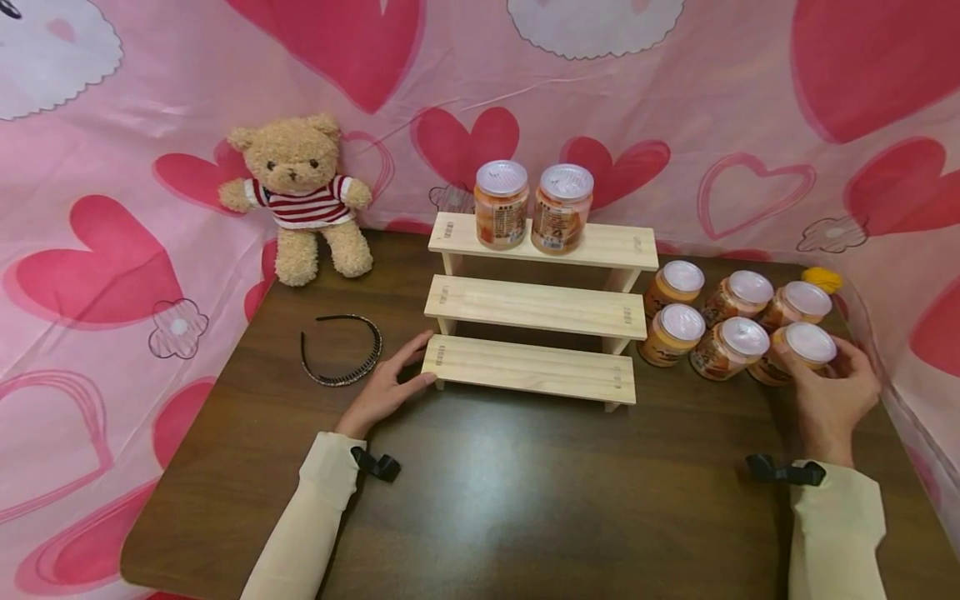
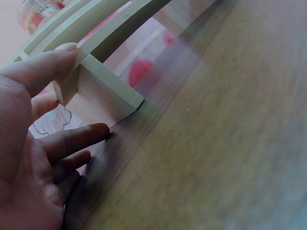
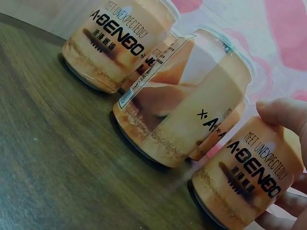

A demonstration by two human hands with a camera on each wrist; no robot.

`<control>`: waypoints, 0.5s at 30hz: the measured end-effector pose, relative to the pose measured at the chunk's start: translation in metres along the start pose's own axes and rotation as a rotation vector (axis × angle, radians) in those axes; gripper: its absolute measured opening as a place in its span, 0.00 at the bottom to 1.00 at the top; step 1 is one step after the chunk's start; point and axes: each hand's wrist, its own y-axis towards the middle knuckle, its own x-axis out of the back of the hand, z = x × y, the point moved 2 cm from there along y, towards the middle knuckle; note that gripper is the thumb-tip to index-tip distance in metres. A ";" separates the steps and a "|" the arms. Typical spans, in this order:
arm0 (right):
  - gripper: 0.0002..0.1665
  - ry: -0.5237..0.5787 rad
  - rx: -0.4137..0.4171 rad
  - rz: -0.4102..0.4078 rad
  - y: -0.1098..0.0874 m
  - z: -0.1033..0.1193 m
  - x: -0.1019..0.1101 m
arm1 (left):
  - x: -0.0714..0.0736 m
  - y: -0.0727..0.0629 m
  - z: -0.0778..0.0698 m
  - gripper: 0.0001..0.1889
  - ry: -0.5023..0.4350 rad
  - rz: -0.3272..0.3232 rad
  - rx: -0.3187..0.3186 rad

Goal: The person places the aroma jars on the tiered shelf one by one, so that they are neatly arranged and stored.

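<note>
The right hand has thumb and fingers curled round the near-right can, 1 of 6 on the table — best lifted straight up, clear of the neighbouring can. The left hand, fingers loosely extended, touches the lowest step of the wooden stand — lightly does it, 2 cans stand up top!

Pink sheeting behind and along both sides, creased, printed with red hearts and scalloped white shapes. Tabletop dark brown, wood-grained. Pale glare toward centre.
</note>
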 end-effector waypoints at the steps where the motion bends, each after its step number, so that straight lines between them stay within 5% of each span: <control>1: 0.29 -0.002 0.004 -0.003 0.000 0.000 0.000 | 0.000 0.000 0.000 0.38 0.001 0.000 0.001; 15: 0.25 0.026 0.034 -0.012 0.001 0.026 0.007 | 0.000 0.000 0.004 0.36 0.006 0.005 -0.012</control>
